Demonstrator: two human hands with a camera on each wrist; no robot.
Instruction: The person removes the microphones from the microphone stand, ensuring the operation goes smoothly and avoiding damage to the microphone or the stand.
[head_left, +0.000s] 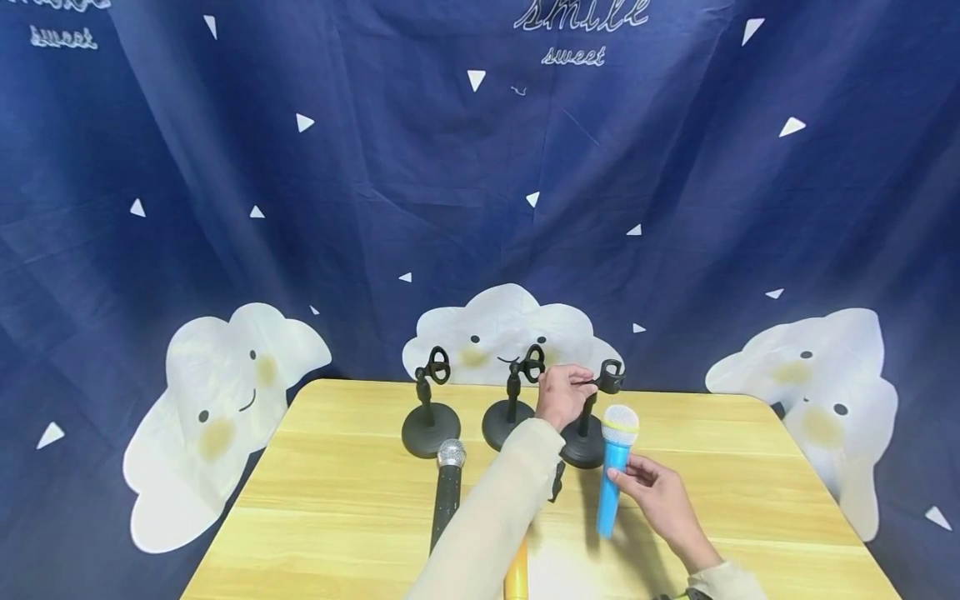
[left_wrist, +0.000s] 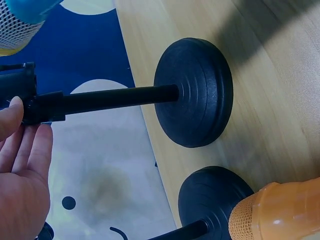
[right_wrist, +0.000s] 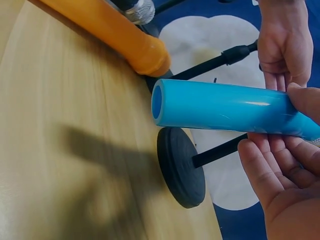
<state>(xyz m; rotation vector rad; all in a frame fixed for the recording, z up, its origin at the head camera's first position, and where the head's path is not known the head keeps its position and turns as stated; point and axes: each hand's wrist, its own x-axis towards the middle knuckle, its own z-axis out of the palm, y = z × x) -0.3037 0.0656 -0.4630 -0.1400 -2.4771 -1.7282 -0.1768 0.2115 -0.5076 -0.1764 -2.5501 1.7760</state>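
My left hand (head_left: 562, 396) pinches the rightmost black microphone stand (head_left: 583, 447) near the top of its post, just below the clip (head_left: 611, 377). In the left wrist view, thumb and fingers hold the joint from both sides, and the round base (left_wrist: 194, 93) is on the table. My right hand (head_left: 663, 500) holds a blue microphone (head_left: 615, 475) by its handle, between thumb and fingers. Its pale mesh head points up, close to the clip but apart from it. The right wrist view shows the handle's hollow lower end (right_wrist: 158, 102).
Two more black stands, the left one (head_left: 431, 430) and the middle one (head_left: 510, 419), stand alongside. A black microphone (head_left: 447, 492) with a silver head and an orange microphone (head_left: 517, 575), partly behind my left sleeve, are nearer. A dark blue curtain (head_left: 450, 208) hangs behind the wooden table (head_left: 315, 500).
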